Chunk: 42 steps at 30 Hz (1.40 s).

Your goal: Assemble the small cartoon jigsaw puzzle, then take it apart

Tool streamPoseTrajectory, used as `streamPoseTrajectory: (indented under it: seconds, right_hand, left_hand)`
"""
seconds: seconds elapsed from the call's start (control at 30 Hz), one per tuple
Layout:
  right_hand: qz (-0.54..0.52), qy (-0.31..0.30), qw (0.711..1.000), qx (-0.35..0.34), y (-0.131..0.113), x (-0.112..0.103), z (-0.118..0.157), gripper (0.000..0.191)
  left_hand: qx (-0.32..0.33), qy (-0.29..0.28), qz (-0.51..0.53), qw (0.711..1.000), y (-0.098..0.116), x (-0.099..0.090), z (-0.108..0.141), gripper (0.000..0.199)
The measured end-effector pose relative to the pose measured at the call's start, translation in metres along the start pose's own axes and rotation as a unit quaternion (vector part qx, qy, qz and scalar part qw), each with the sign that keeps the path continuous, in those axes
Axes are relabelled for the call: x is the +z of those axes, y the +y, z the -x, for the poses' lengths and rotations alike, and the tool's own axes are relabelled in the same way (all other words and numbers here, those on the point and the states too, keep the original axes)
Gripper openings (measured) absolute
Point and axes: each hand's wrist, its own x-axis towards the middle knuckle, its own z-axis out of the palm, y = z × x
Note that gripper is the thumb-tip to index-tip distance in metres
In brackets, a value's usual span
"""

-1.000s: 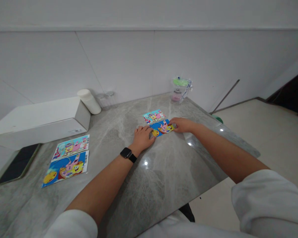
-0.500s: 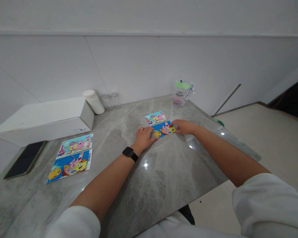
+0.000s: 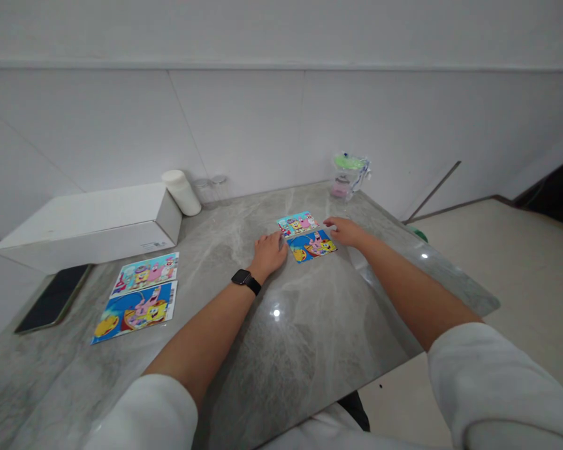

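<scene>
Two cartoon picture cards lie flat on the grey marbled table, one behind the other. The nearer is a dark blue card (image 3: 312, 245); the farther is a light blue card (image 3: 299, 223) with several figures. My left hand (image 3: 269, 255) rests on the table at their left edge, fingers spread and holding nothing. Over by the right edge, my right hand (image 3: 345, 231) hovers close to the cards with thumb and fingers apart and nothing between them. A black watch (image 3: 245, 280) is on my left wrist.
Two larger matching cartoon cards (image 3: 138, 309) lie to the left, beside a dark phone (image 3: 55, 297). Behind them stand a long white box (image 3: 89, 228) and a white cylinder (image 3: 182, 192). A clear plastic bag (image 3: 348, 177) with green and pink contents sits near the back right corner.
My right hand has let go of the dark blue card's right edge and moved slightly back. My left hand has drawn off that card's left end. The card stays flat.
</scene>
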Motion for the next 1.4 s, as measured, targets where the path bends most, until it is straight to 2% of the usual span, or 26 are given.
streamPoseTrajectory:
  seconds: [0.1,0.23,0.63,0.8,0.93,1.07,1.2,1.3,1.4]
  right_hand:
    - [0.003,0.001,1.0,0.02,-0.008,0.005,-0.017,0.052]
    - [0.004,0.002,1.0,0.01,-0.012,0.009,-0.03,0.054]
    - [0.001,0.008,1.0,0.008,-0.007,0.014,-0.028,0.048]
    - [-0.027,0.022,0.999,0.036,-0.011,0.012,-0.02,0.049]
    - [-0.039,0.084,0.995,0.042,-0.021,0.001,-0.014,0.052]
    - [-0.073,0.14,0.987,-0.019,-0.054,-0.011,-0.013,0.052]
    - [-0.134,0.171,0.97,-0.111,-0.117,-0.014,-0.006,0.045]
    - [-0.188,0.186,0.945,-0.194,-0.172,-0.008,0.007,0.044]
    - [-0.233,0.165,0.923,-0.258,-0.219,0.006,0.024,0.043]
  left_hand:
    - [-0.001,-0.001,0.003,1.0,0.0,0.001,-0.009,0.043]
    - [0.008,-0.004,-0.008,1.0,-0.001,0.002,-0.015,0.045]
    - [0.011,-0.008,-0.021,1.0,-0.001,0.004,-0.02,0.049]
    - [0.008,-0.004,-0.005,1.0,-0.008,-0.012,-0.007,0.052]
    - [0.015,0.031,0.021,0.999,-0.031,-0.038,0.024,0.048]
    - [0.02,0.083,0.051,0.995,-0.064,-0.072,0.068,0.04]
    - [0.018,0.132,0.093,0.987,-0.09,-0.103,0.113,0.033]
    - [0.018,0.156,0.133,0.979,-0.096,-0.119,0.139,0.03]
    - [0.028,0.162,0.162,0.973,-0.096,-0.123,0.158,0.028]
